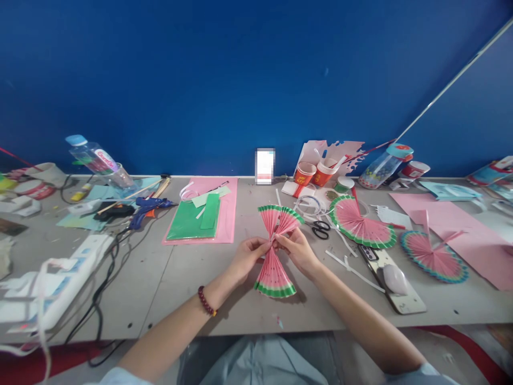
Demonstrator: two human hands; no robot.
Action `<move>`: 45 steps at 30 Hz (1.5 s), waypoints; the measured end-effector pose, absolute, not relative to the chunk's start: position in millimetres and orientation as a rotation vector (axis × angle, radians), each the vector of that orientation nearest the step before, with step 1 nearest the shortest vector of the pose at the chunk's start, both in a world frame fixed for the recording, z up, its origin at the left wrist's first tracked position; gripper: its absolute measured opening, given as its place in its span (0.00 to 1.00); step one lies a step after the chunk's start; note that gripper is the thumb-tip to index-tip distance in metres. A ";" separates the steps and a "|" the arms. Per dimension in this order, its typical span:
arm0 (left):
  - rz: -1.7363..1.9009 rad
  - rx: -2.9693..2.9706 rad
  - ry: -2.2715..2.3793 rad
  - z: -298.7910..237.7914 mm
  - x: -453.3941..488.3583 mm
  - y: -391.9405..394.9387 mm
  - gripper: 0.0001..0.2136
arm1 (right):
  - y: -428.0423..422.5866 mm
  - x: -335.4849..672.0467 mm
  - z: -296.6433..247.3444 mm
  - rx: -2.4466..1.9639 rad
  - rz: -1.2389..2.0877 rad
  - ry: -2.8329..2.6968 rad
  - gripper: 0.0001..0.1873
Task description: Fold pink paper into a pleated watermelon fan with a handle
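Note:
A pleated paper fan [275, 274], pink with dark specks and a white and green rim like a watermelon, is held upright over the front middle of the table. It is pinched at its centre, so the folds spread out above and below like a bow. My left hand [253, 253] grips the centre from the left, thumb and fingers closed. From the right, my right hand [298, 250] pinches the same centre, its fingertips almost meeting the left ones. A similar watermelon fan [363, 227] lies partly spread to the right, near black-handled scissors [321, 230].
Green paper [188, 227] on pink sheets and a blue glue gun [146, 208] lie to the left, with a power strip [78, 278] nearer. Rightward are a phone [406, 299], a blue-rimmed fan [435, 262] and white strips. Red paper cups [305, 174] stand at the back.

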State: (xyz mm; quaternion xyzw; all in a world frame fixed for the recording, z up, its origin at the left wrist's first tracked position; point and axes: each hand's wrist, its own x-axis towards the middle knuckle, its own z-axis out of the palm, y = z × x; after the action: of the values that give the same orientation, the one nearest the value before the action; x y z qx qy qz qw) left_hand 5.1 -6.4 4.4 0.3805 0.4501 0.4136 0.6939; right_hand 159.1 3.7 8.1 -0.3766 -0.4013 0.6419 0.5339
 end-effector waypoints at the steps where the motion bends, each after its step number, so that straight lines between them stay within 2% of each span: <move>1: 0.921 0.854 1.005 4.2 4.9 -6.3 0.18 | 3.6 158.9 8.5 -0.905 1.530 -0.955 0.15; 18: 0.886 0.827 0.904 7.2 7.9 -8.8 0.15 | 3.6 161.3 5.3 -0.988 1.477 -1.102 0.15; 36: 0.836 0.804 0.804 11.6 6.6 -12.4 0.20 | 1.4 156.9 0.8 -0.993 1.366 -1.101 0.14; 45: 0.863 0.810 0.775 8.0 7.4 -11.5 0.16 | 2.3 159.7 -5.6 -0.976 1.396 -1.158 0.12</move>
State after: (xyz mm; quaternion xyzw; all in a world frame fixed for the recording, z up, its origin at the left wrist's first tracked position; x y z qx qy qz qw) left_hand 7.4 -11.5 8.0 0.3722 0.3561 0.3962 0.7600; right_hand 159.7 2.3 -5.6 -0.4060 -0.4818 0.5812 0.5149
